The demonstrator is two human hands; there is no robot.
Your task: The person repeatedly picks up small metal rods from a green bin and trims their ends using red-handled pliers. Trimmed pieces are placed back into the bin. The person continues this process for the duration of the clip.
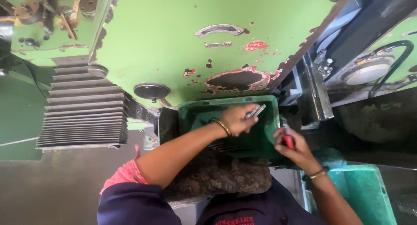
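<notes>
Left hand (pixel 236 119): fingers clamped on small metal rods (pixel 255 111), long axis slanting up-right, held above the green crate (pixel 271 104). Right hand (pixel 293 147): fingers closed round a red-handled tool (pixel 287 138), just right of the crate.
</notes>
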